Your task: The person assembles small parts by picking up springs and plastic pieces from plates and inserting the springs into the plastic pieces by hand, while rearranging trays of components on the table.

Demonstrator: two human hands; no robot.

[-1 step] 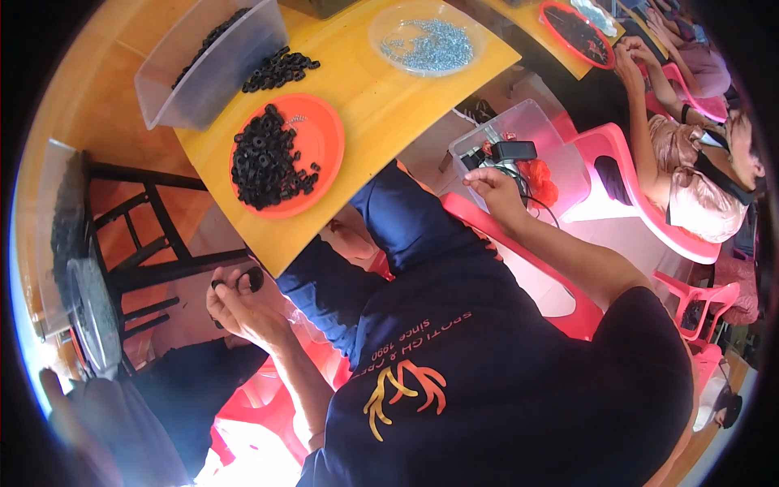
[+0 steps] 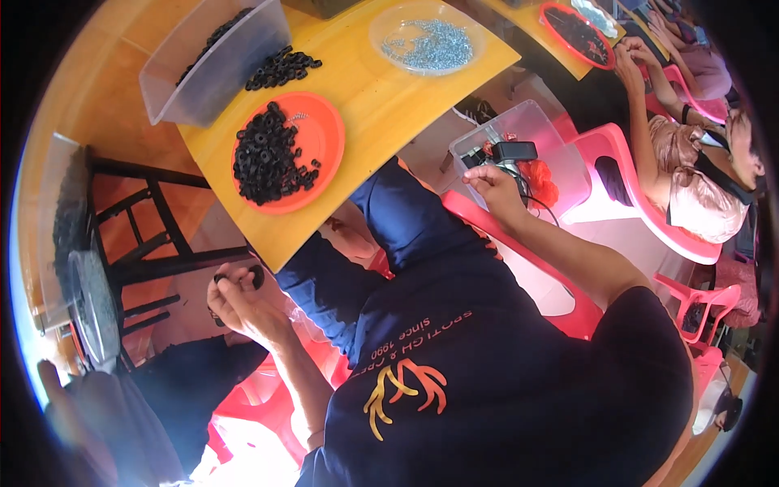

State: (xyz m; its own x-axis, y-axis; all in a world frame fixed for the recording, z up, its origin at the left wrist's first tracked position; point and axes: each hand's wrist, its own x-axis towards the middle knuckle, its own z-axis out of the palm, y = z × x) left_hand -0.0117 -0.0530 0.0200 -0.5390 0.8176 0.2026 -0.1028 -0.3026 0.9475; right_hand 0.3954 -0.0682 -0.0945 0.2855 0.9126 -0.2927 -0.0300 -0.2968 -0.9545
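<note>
My left hand (image 2: 243, 302) is closed around small black ring-shaped pieces (image 2: 258, 277), low beside the table's near left corner. One piece shows between the thumb and a finger; others are partly hidden by the fingers. Out to the right, my right hand (image 2: 497, 188) is raised with thumb and fingertips pinched together. Whatever lies in that pinch, if anything, is too small to make out. On the yellow table, an orange-red plate (image 2: 324, 162) carries a heap of black ring-shaped pieces (image 2: 264, 158) and a few small silvery bits. A clear round dish (image 2: 388, 61) holds many small silvery metal pieces (image 2: 438, 47).
A clear plastic bin (image 2: 191, 77) with black pieces tilts at the table's far left, beside a loose pile (image 2: 284, 68). Near my right hand stands a clear box (image 2: 560, 162) with a black adapter (image 2: 514, 151). A co-worker (image 2: 690, 178) sits at right on a pink chair (image 2: 625, 191).
The view has shifted very slightly, with the plate and table edge a little higher. Both hands keep nearly the same pose.
</note>
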